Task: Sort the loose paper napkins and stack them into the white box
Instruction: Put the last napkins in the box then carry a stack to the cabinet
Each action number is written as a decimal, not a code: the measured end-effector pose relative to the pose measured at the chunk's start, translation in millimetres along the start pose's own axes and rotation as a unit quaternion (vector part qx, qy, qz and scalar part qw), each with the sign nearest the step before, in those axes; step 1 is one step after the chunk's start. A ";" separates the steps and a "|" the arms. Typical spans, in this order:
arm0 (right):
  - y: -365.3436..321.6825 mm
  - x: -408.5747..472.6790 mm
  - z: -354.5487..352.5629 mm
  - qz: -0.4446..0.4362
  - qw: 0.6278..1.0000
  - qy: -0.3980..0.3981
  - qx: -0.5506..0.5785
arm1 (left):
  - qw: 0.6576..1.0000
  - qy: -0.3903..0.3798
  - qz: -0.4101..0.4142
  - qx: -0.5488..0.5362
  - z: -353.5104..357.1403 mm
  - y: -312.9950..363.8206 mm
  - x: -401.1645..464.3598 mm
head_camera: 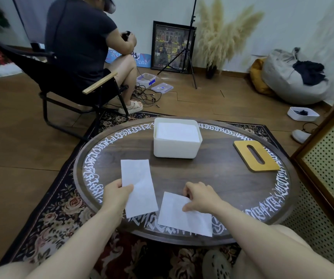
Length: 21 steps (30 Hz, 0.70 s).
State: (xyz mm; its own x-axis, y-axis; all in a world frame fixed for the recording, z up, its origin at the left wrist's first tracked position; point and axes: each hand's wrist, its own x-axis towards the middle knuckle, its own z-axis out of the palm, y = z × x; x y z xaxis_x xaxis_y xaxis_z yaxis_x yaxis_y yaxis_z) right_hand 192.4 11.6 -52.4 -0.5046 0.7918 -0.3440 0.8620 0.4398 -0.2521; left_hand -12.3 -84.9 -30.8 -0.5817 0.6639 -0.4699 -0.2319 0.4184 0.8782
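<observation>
A white box (175, 150) stands at the far middle of the round dark table (218, 174), with a stack of white napkins (177, 131) inside. My left hand (116, 195) pinches the left edge of a long white napkin (140, 184) held over the table. A second white napkin (182, 215) lies flat near the front edge. My right hand (200, 197) rests on its far right part, fingers curled at its top edge and thumb pressing on the paper.
A yellow wooden lid with a slot (255, 156) lies at the table's right. A person sits in a black folding chair (65, 85) beyond the table's left. A perforated cabinet (327, 168) stands close on the right. A patterned rug (61, 208) lies under the table.
</observation>
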 end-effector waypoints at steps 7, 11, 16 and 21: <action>-0.6 -3.2 -2.5 0.025 1.000 -0.010 0.010 | 1.000 -0.001 -0.003 0.001 1.2 -1.2 1.9; 6.0 -6.1 -13.0 0.071 0.992 0.034 0.096 | 1.000 -0.003 0.001 0.007 4.1 -2.3 4.0; 6.0 -23.2 -31.7 0.091 0.924 0.083 0.362 | 1.000 -0.018 0.000 0.010 13.2 -3.8 2.5; -0.9 -38.1 -41.6 0.069 0.833 0.074 0.543 | 0.999 -0.042 0.007 0.014 26.4 -6.1 -3.5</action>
State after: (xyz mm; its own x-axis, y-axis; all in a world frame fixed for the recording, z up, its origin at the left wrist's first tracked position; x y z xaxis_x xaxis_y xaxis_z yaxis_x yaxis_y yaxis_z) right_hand 212.9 -1.3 -1.5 -0.3237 0.8825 -0.3412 0.3174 -0.2384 -0.9178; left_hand 11.8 -73.4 -36.9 -0.5166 0.7197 -0.4638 -0.2014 0.4244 0.8828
